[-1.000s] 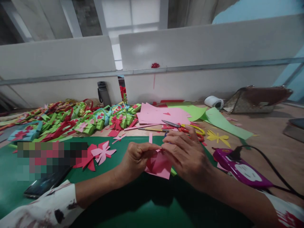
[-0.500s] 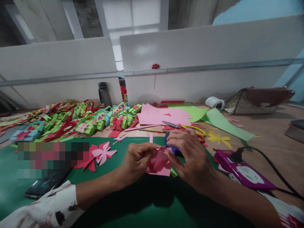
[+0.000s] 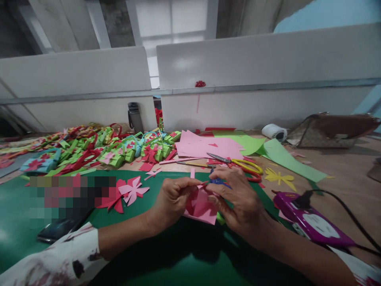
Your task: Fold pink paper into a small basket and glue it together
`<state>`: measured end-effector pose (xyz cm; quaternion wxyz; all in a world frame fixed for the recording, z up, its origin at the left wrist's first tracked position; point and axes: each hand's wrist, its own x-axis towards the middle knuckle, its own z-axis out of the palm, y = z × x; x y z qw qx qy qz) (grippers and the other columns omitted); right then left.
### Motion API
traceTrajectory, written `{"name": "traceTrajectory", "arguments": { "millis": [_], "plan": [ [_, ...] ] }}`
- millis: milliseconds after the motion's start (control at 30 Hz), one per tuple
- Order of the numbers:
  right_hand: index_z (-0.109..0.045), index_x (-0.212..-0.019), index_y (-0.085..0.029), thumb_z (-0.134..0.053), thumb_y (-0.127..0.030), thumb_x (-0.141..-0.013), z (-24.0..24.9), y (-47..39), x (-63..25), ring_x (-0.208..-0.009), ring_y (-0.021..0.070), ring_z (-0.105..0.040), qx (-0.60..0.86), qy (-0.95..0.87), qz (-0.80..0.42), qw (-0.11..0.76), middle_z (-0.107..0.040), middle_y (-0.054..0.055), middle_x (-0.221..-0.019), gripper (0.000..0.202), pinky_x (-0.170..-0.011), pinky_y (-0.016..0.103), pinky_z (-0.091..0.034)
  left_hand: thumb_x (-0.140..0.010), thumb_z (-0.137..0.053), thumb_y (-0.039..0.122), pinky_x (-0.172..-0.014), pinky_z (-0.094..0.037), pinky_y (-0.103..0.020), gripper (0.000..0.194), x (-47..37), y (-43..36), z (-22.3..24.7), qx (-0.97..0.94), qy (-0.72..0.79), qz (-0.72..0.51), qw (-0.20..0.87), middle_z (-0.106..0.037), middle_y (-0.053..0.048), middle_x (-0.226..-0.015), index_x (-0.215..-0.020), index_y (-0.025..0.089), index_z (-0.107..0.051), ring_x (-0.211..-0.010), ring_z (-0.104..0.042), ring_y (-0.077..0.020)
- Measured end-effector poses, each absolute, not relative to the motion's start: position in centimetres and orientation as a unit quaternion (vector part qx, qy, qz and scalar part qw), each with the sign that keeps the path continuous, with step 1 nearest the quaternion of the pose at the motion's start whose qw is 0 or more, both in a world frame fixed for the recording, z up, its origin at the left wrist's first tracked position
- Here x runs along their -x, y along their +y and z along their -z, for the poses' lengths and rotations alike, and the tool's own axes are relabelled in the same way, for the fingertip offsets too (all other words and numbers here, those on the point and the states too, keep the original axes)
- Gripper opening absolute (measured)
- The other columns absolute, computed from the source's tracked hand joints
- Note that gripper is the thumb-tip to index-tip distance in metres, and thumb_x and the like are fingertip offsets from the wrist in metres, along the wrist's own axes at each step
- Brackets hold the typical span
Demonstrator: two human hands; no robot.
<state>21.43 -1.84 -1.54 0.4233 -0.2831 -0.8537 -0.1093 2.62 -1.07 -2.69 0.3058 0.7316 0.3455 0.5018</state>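
Note:
A small folded pink paper piece (image 3: 205, 208) is held up between my hands over the green mat (image 3: 160, 254). My left hand (image 3: 175, 200) pinches its upper left edge between thumb and fingers. On its right side, my right hand (image 3: 238, 198) is closed on it, thumb against the paper and fingers curled over the top. Just behind the right fingers shows part of a blue tool (image 3: 219, 182), mostly hidden. A pink paper strip (image 3: 192, 173) stands out behind the paper. Pink and red paper flowers (image 3: 134, 190) lie left of my left hand.
Scissors (image 3: 244, 163), pink sheets (image 3: 208, 146) and green sheets (image 3: 293, 159) lie behind. Green paper baskets (image 3: 116, 155) pile up at back left, near a bottle (image 3: 135, 119). A phone (image 3: 64, 226) is left; a purple power strip (image 3: 318, 222) and yellow bow (image 3: 279, 178) are right.
The fingers of my right hand have drawn in closer around the pink paper's upper right edge. The whole view has shifted slightly, so the background sits a little further right.

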Motion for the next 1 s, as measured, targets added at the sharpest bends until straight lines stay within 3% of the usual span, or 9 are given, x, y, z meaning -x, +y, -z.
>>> {"name": "traceTrajectory", "arguments": {
  "millis": [233,433,667,733,833,1000],
  "plan": [
    [-0.064,-0.098,-0.017,-0.050,-0.012,-0.088,1.67,-1.91,-21.22,-0.104,0.0244,-0.054,0.309,-0.846,-0.001,0.435,-0.058,0.012,-0.106,0.018,-0.090,0.047,-0.043,-0.083,-0.051,0.013,-0.053,-0.046,-0.016,0.023,-2.71,-0.79,2.62,-0.743,0.340,-0.504,0.279,-0.070,-0.003,-0.070,-0.091,0.012,-0.073,-0.055,-0.057,-0.0083],
    [-0.069,-0.099,-0.025,-0.052,-0.020,-0.089,1.54,-1.78,-21.22,-0.106,0.0222,-0.056,0.332,-0.829,-0.101,0.439,-0.059,0.007,-0.111,0.020,-0.089,0.042,-0.047,-0.083,-0.050,0.011,-0.057,-0.049,-0.018,0.025,-2.51,-0.79,2.36,-0.765,0.318,-0.495,0.262,-0.072,-0.004,-0.074,-0.094,0.014,-0.072,-0.059,-0.062,-0.0104],
    [-0.065,-0.109,-0.024,-0.055,-0.019,-0.087,1.62,-2.03,-21.05,-0.111,0.0252,-0.054,0.317,-0.840,-0.065,0.436,-0.059,0.009,-0.116,0.025,-0.096,0.049,-0.041,-0.083,-0.052,0.011,-0.075,-0.054,-0.025,0.025,-2.48,-0.82,2.36,-0.751,0.308,-0.521,0.265,-0.074,-0.007,-0.093,-0.096,0.014,-0.072,-0.082,-0.068,-0.0164],
    [-0.066,-0.107,-0.024,-0.053,-0.019,-0.088,1.59,-2.13,-20.92,-0.110,0.0252,-0.054,0.324,-0.835,-0.058,0.442,-0.060,0.009,-0.114,0.023,-0.099,0.052,-0.038,-0.083,-0.052,0.011,-0.071,-0.054,-0.023,0.024,-2.45,-0.75,2.43,-0.754,0.309,-0.516,0.262,-0.074,-0.007,-0.090,-0.095,0.014,-0.072,-0.078,-0.068,-0.0155],
    [-0.069,-0.100,-0.023,-0.052,-0.020,-0.089,1.53,-2.09,-20.80,-0.106,0.0229,-0.056,0.338,-0.815,-0.095,0.460,-0.061,0.008,-0.109,0.020,-0.095,0.046,-0.043,-0.083,-0.052,0.010,-0.060,-0.052,-0.018,0.024,-2.44,-0.65,2.57,-0.764,0.311,-0.505,0.254,-0.074,-0.005,-0.079,-0.097,0.013,-0.072,-0.064,-0.066,-0.0119],
    [-0.071,-0.096,-0.023,-0.055,-0.023,-0.088,1.50,-1.79,-20.87,-0.099,0.0193,-0.060,0.346,-0.789,-0.204,0.465,-0.064,0.006,-0.104,0.018,-0.086,0.035,-0.050,-0.085,-0.053,0.013,-0.065,-0.053,-0.020,0.020,-2.60,-0.52,2.89,-0.757,0.308,-0.525,0.237,-0.073,-0.007,-0.083,-0.095,0.012,-0.069,-0.072,-0.067,-0.0134]
  ]
}}
